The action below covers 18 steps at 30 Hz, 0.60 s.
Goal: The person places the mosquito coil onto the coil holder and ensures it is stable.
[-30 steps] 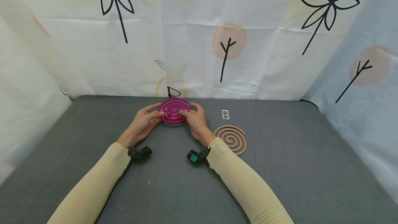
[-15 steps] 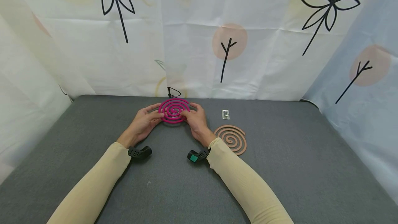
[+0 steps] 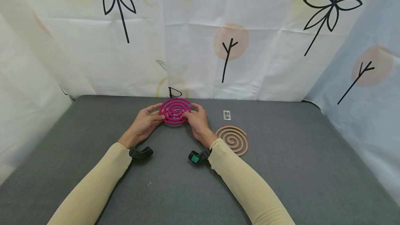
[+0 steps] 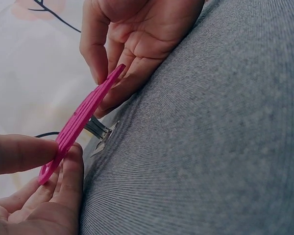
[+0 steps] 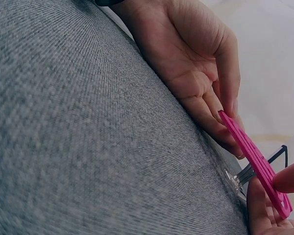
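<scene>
Grey worktop (image 3: 168, 183), upper centre: left hand (image 3: 140, 125), right hand (image 3: 200, 124) both pinch pink coil (image 4: 81, 118). Uneven pressure could skew or bend it over metal stand (image 4: 100, 129) beneath.

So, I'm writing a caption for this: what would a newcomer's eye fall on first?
Probably the bright pink spiral, held tilted between the left hand and right hand near the far edge of the gray table. Next, perhaps, the tan spiral lying beside the right sleeve, and the bold black flowers on the pale cloth behind.
</scene>
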Each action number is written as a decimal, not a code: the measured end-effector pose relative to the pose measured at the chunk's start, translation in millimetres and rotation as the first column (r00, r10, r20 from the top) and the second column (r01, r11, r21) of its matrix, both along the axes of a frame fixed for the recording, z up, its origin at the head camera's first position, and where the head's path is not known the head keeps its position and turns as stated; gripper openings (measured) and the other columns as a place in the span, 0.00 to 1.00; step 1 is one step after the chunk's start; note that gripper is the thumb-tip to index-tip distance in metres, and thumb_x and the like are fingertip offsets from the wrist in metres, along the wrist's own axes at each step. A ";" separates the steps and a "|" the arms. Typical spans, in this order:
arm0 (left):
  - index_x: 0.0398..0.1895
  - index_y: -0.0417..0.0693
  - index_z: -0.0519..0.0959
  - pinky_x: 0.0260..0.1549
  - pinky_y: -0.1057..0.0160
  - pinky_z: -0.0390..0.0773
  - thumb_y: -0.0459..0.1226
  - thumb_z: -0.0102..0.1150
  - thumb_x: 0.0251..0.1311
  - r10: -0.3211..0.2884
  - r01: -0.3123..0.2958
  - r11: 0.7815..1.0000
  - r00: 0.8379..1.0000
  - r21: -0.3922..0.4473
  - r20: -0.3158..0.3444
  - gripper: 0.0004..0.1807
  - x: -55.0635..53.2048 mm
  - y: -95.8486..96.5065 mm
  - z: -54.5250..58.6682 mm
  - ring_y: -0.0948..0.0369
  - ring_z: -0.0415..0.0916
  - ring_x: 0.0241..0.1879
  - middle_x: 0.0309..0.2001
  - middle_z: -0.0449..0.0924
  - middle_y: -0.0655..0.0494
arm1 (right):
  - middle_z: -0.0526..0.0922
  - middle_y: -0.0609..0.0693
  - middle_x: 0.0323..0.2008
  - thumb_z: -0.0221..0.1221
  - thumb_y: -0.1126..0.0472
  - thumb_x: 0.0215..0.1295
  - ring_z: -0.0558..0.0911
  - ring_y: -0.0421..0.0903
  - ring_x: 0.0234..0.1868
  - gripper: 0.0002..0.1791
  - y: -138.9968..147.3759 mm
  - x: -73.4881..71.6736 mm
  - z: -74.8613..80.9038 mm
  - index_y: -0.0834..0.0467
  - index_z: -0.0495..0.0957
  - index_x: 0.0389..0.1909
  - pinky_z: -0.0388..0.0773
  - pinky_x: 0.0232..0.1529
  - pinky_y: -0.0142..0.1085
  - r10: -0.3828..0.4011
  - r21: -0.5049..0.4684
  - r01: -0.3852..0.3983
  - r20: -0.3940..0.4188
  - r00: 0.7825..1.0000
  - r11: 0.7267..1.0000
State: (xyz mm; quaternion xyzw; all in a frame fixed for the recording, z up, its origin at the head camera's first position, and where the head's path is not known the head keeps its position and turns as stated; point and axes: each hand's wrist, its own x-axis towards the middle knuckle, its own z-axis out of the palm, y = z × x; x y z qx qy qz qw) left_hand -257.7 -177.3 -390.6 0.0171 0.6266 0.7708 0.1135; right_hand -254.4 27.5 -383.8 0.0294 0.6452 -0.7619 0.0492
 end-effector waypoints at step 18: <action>0.80 0.36 0.50 0.51 0.70 0.78 0.21 0.51 0.70 0.009 -0.010 0.999 0.999 0.031 0.034 0.38 1.0 0.2 2.8 0.66 0.78 0.55 0.75 0.57 0.35 | 0.81 0.61 0.49 0.58 0.73 0.67 0.80 0.42 0.39 0.36 0.6 1.1 0.9 0.64 0.58 0.75 0.79 0.49 0.38 0.002 -0.021 -0.002 -0.005 1.000 1.000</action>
